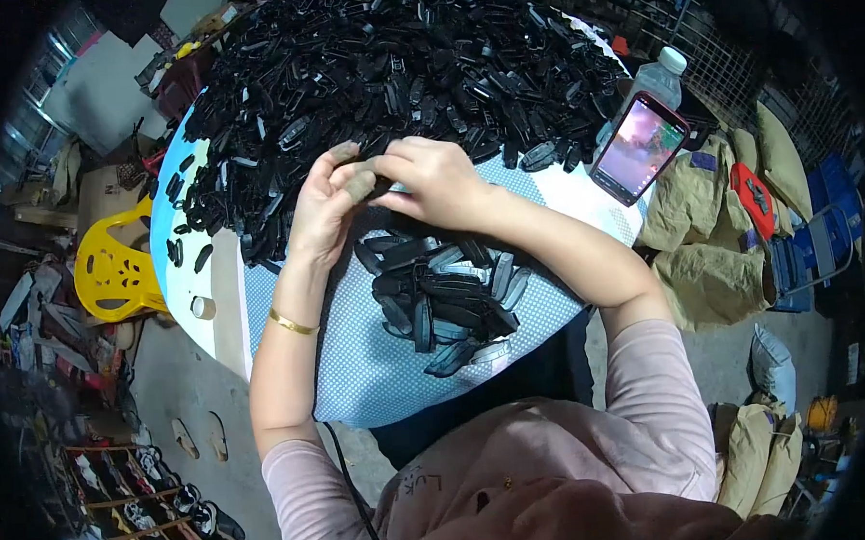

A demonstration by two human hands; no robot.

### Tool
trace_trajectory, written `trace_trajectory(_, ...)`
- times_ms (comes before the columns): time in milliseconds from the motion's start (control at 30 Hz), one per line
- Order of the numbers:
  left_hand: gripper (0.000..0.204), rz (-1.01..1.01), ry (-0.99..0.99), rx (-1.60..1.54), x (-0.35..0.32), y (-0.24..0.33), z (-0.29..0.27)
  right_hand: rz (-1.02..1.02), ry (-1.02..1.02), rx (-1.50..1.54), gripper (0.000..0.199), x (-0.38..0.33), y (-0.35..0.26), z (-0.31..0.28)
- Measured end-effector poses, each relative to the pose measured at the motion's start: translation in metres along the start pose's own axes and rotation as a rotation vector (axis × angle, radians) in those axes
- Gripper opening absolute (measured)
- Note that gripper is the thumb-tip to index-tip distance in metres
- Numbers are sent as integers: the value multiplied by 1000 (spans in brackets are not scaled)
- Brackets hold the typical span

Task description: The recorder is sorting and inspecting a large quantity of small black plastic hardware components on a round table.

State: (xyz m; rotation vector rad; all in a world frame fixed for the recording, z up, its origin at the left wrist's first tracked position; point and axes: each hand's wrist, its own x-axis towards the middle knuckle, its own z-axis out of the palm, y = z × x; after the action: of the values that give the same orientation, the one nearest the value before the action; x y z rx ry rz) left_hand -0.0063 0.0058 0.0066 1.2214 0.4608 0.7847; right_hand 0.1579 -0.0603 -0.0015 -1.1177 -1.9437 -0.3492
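My left hand [325, 202] and my right hand [433, 178] meet over the round table [379, 378], fingers pinched together on a small black plastic part that is mostly hidden between them. The fingertips of the left hand look wrapped in grey tape. Behind the hands rises a large heap of black plastic parts [385, 69] covering the far half of the table. Just below the hands lies a smaller pile of black parts [443, 294] on the light blue dotted cloth. A gold bangle [292, 323] sits on my left wrist.
A phone with a lit screen [638, 147] leans against a clear water bottle [658, 79] at the table's right edge. A roll of tape [202, 307] lies at the left edge. A yellow plastic chair [114, 269] stands left; tan sacks [711, 248] right; shoes [162, 494] lower left.
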Motion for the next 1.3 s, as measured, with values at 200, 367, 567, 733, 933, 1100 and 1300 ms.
trace_trajectory(200,46,-137,-138,-95,0,1,6,17,-25,238,45,0,4,-2)
trace_trajectory(367,48,-75,-173,6,-3,-1,2,-63,-35,327,32,1,4,-2)
trace_trajectory(567,56,-154,-256,-125,-4,1,5,-119,-63,325,23,-3,4,1)
trace_trajectory(733,57,-180,-241,-160,-6,0,7,-99,-54,332,24,-5,2,0)
trace_trajectory(933,60,-145,-198,-173,-6,-2,8,-70,-23,439,27,-1,2,-1)
trace_trajectory(1100,68,-180,-242,-171,-10,5,11,-111,-66,467,26,-3,3,1)
trace_trajectory(1300,75,-162,-293,-188,-11,6,8,-119,-58,456,25,-1,10,-8)
